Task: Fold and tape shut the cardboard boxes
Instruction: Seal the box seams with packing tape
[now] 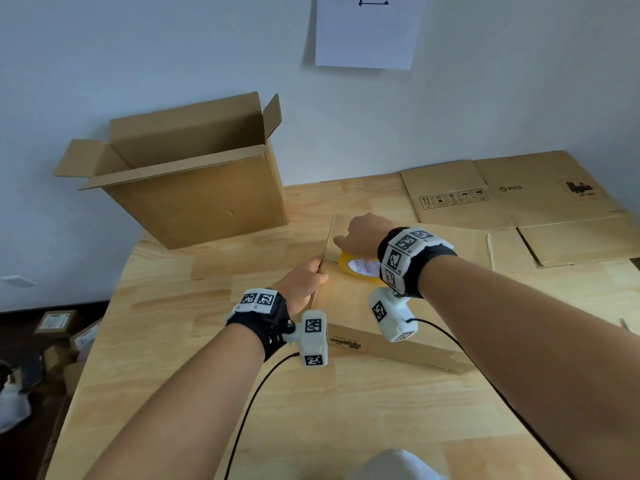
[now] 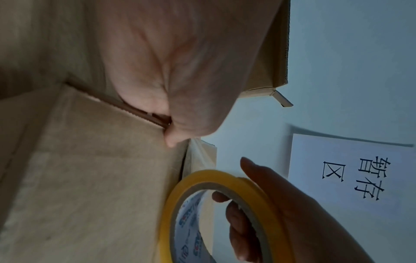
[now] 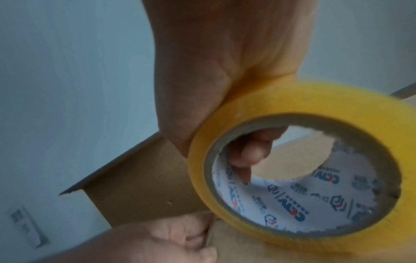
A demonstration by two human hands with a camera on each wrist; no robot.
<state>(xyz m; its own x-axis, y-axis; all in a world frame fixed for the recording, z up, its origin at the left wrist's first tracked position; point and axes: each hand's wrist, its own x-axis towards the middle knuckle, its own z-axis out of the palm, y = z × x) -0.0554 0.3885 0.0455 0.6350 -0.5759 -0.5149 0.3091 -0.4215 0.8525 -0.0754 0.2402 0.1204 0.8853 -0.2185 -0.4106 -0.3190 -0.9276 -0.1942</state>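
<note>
A shut, flat cardboard box [image 1: 349, 306] lies in the middle of the wooden table [image 1: 173, 341]. My left hand [image 1: 317, 271] grips its left edge, thumb on the top panel [image 2: 90, 178] and fingers curled down the side. My right hand [image 1: 349, 244] hovers over the box's far left part and holds a yellow tape roll [image 1: 360, 268]. Its fingers hook through the core [image 3: 247, 151] and the palm wraps the outer rim [image 3: 315, 103]. The roll [image 2: 258, 186] stands on edge just beside my left thumb [image 2: 173, 138].
An open, upright cardboard box [image 1: 194, 181] stands at the table's back left against the wall. Several flattened boxes [image 1: 502, 199] cover the back right. Wrist camera cables [image 1: 249, 403] trail over the near table. Small boxes [image 1: 55, 320] lie on the floor at left.
</note>
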